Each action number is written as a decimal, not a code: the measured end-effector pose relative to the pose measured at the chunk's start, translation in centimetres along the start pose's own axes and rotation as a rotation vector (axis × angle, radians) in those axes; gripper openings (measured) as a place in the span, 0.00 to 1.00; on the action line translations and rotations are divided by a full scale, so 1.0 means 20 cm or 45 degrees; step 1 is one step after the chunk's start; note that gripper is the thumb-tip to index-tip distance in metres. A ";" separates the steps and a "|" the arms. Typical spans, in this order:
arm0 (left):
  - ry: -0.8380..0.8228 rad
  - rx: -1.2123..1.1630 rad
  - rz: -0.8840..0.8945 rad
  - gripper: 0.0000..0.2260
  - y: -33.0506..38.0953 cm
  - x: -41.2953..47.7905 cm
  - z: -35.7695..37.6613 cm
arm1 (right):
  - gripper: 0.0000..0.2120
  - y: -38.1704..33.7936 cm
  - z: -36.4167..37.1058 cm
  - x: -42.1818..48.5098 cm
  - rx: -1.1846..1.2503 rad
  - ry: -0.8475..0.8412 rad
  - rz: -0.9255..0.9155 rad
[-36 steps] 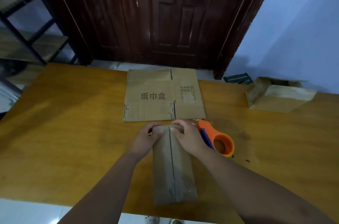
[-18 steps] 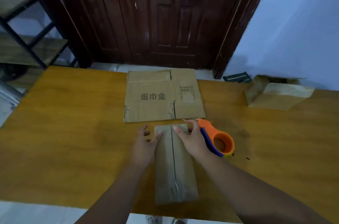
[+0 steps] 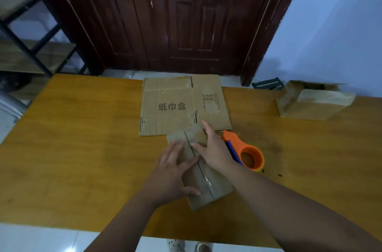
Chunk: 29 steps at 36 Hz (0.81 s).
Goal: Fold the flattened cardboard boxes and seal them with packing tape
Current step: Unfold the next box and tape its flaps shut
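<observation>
Both forearms reach forward from the bottom edge over the orange-brown wooden tabletop [image 3: 78, 148]; the left hand [image 3: 171, 175] lies flat with fingers spread wide, palm down on the left half of the narrow folded brown cardboard box [image 3: 206, 185], its thumb across the near part of the box; the right hand [image 3: 214, 148] is likewise opened out, fingers extended and pressing on the far right part of the box, gripping nothing.

Half a second ago the box lay nearly straight toward the person with the hands at its far end; now it is turned, its far end swung left and its near end right, and the left hand has slid back toward the middle of the box.

The box sits under both palms, its centre seam running between them, with glossy tape visible along the near part of the seam; its far end overlaps the near edge of the flattened printed cardboard sheet [image 3: 175, 105]; the orange tape dispenser with a blue handle [image 3: 246, 152] lies just beside the right wrist, to its right; a second, assembled brown cardboard box [image 3: 310, 103] stands well apart at the far right of the tabletop.
</observation>
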<state>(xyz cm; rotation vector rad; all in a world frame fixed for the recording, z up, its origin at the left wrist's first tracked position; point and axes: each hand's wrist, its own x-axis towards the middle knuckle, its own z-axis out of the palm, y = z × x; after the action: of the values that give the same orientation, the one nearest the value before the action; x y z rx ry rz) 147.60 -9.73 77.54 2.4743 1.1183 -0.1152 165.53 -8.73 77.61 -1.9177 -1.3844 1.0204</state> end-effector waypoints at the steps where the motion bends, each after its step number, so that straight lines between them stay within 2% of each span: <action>1: -0.040 0.063 0.017 0.46 0.01 0.01 0.00 | 0.38 -0.01 0.00 0.02 -0.045 0.010 -0.020; 5: -0.090 0.199 -0.007 0.51 0.05 0.04 -0.01 | 0.33 -0.01 -0.05 0.06 -0.070 0.037 -0.046; 7: -0.119 0.228 -0.030 0.51 0.05 0.06 -0.03 | 0.28 0.02 -0.10 0.06 -0.070 0.205 0.004; 10: -0.162 0.249 -0.062 0.50 0.04 0.09 -0.05 | 0.21 0.14 -0.18 0.02 -0.255 0.474 0.181; 13: -0.153 0.259 -0.079 0.49 0.03 0.11 -0.06 | 0.20 0.29 -0.23 -0.04 -0.542 0.471 0.394; 16: -0.131 0.257 -0.110 0.47 0.02 0.12 -0.09 | 0.27 0.40 -0.25 -0.09 -0.749 0.337 0.529; 20: -0.168 0.231 -0.118 0.47 0.01 0.13 -0.13 | 0.40 0.47 -0.23 -0.13 -0.914 0.183 0.553; 25: -0.273 0.176 -0.156 0.48 -0.01 0.13 -0.19 | 0.42 0.46 -0.20 -0.10 -0.988 0.245 0.586; 29: -0.356 0.125 -0.196 0.47 -0.02 0.10 -0.22 | 0.42 0.44 -0.20 -0.05 -0.891 0.219 0.605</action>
<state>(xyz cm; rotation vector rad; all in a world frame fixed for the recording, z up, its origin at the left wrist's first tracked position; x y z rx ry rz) 148.34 -6.34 80.88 2.3590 1.2012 -0.5552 173.37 -12.47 73.16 -2.8716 -1.3164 0.5626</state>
